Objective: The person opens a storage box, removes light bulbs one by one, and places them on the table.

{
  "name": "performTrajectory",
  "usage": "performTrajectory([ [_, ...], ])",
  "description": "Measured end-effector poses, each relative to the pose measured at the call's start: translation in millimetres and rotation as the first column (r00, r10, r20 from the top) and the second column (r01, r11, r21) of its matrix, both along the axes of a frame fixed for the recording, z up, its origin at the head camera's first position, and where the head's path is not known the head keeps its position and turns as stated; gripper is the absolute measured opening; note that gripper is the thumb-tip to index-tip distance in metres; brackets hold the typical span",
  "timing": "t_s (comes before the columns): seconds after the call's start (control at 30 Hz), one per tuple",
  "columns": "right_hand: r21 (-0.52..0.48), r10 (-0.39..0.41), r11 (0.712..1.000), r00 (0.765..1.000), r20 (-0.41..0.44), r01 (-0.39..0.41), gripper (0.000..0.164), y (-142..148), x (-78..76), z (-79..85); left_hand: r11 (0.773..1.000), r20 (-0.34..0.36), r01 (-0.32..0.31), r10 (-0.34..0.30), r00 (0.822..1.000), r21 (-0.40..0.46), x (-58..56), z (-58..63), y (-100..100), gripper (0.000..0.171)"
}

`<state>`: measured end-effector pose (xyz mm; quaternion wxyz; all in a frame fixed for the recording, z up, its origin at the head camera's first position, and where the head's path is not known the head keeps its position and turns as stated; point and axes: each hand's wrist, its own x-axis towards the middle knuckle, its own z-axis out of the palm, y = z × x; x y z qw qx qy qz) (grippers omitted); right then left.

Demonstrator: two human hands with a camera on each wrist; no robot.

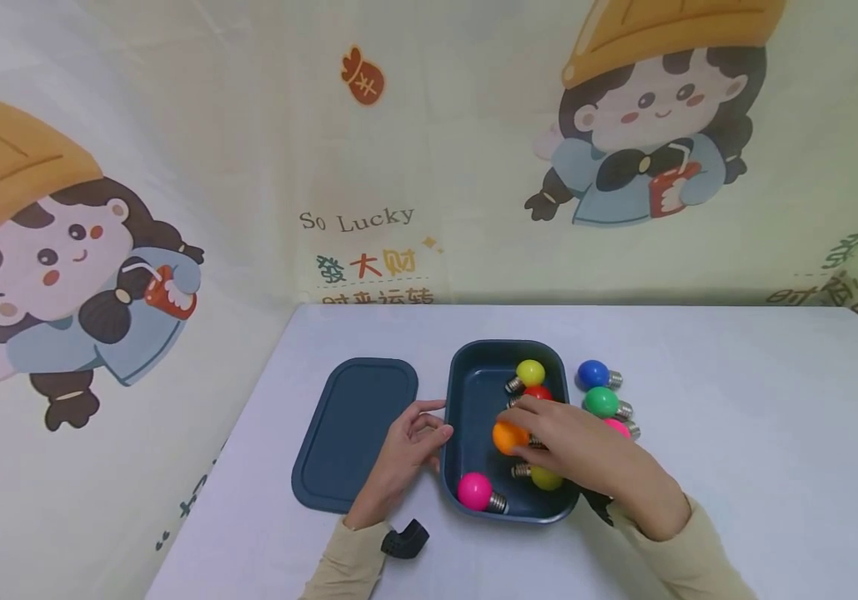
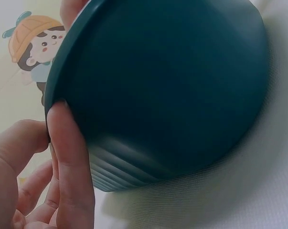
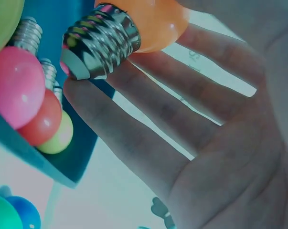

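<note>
My right hand (image 1: 574, 437) holds an orange light bulb (image 1: 509, 437) over the dark blue box (image 1: 466, 379); its metal screw base (image 3: 103, 43) shows by the fingertips in the right wrist view. My left hand (image 1: 415, 442) grips the box's left rim, with a finger (image 2: 69, 152) lying along the outer wall. Inside the box lie a yellow bulb (image 1: 530, 372), a red bulb (image 1: 538, 392), an olive-yellow bulb (image 1: 546, 478) and a pink bulb (image 1: 474, 492). My right hand covers part of the box in the head view; another pink bulb (image 3: 17, 86) shows there in the right wrist view.
A flat dark blue lid (image 1: 349, 433) lies left of the box on the white table (image 1: 759, 433). Right of the box sit a blue bulb (image 1: 593, 374), a green bulb (image 1: 601, 402) and a pink one partly behind my right hand. A printed cloth (image 1: 489, 250) hangs behind.
</note>
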<state>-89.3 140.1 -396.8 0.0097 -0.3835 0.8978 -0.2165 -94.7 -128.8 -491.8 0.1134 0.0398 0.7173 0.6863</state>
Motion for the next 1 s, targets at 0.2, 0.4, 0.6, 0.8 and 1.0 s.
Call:
performTrajectory([
  [0.2, -0.005, -0.007, 1.0, 1.0, -0.03, 0.007, 0.037, 11, 2.8, 3.7, 1.0, 0.003, -0.006, 0.006, 1.0, 0.001, -1.4, -1.7, 1, 0.047],
  [0.4, 0.019, -0.039, 0.999, 0.999, -0.026, 0.04, 0.04, 22, 6.1, 7.9, 1.0, 0.004, -0.001, 0.001, 1.0, 0.012, -1.2, -2.0, 1, 0.047],
  [0.6, 0.033, -0.051, 0.998, 0.995, -0.081, 0.054, 0.039, 34, 7.7, 7.5, 1.0, 0.005, -0.006, 0.006, 1.0, 0.012, -0.1, -1.7, 1, 0.047],
  [0.8, 0.06, -0.104, 0.992, 0.991, -0.087, 0.109, 0.036, 45, 10.9, 8.0, 1.0, 0.005, -0.01, 0.01, 1.0, 0.013, 0.9, 0.0, 1, 0.046],
  [1.0, 0.066, -0.145, 0.986, 0.986, -0.08, 0.151, 0.033, 58, 14.4, 5.7, 1.0, 0.001, -0.002, 0.002, 1.0, 0.014, 1.1, -0.1, 1, 0.047],
])
